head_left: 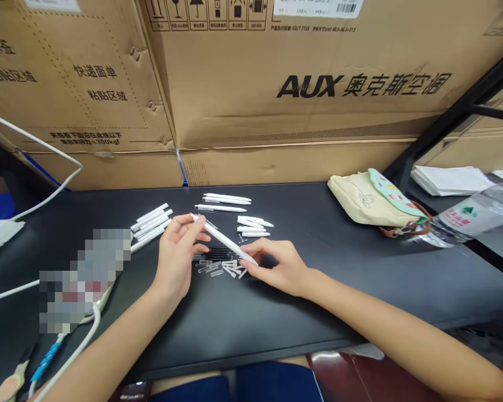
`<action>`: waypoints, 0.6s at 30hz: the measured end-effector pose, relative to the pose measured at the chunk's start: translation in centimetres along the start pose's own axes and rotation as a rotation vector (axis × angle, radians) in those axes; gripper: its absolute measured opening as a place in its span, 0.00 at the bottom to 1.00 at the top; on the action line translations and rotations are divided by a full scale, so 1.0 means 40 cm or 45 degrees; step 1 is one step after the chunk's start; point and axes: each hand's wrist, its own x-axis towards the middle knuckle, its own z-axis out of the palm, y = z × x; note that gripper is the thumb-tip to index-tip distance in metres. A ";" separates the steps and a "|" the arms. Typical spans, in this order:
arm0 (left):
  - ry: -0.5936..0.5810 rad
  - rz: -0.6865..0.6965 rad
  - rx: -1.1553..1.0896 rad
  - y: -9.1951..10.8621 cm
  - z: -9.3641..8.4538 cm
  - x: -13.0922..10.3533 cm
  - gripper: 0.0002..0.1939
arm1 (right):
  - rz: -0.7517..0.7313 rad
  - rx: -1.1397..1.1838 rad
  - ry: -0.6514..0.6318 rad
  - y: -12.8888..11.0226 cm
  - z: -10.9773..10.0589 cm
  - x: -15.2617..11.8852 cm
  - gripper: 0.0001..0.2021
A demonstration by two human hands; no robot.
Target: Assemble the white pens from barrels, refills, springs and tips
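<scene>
A white pen slants between my two hands above the black table. My left hand pinches its upper end, where a clear clip shows. The lower, pointed end sits between the thumb and fingers of my right hand. Under the pen lie small clear clips, short white pieces and dark thin refills, partly hidden by my hands. Just beyond are white pen tips and a few whole white pens. Several white barrels are grouped left of my left hand.
Large cardboard boxes stand along the table's back edge. At the right are a cream pouch and a plastic bottle lying on its side. A blurred-out object and white cables occupy the left side.
</scene>
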 end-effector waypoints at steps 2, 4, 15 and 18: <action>-0.013 -0.007 -0.007 0.001 -0.001 0.000 0.19 | 0.024 0.020 0.039 -0.001 0.000 0.002 0.07; -0.022 -0.015 -0.012 0.002 -0.002 0.000 0.19 | 0.067 0.057 0.087 -0.003 0.001 0.004 0.06; -0.059 -0.074 -0.004 0.004 -0.002 -0.003 0.19 | 0.527 0.490 0.348 -0.002 -0.012 0.030 0.10; -0.082 -0.092 -0.010 0.006 -0.004 -0.006 0.18 | 0.589 0.510 0.430 0.003 -0.020 0.041 0.12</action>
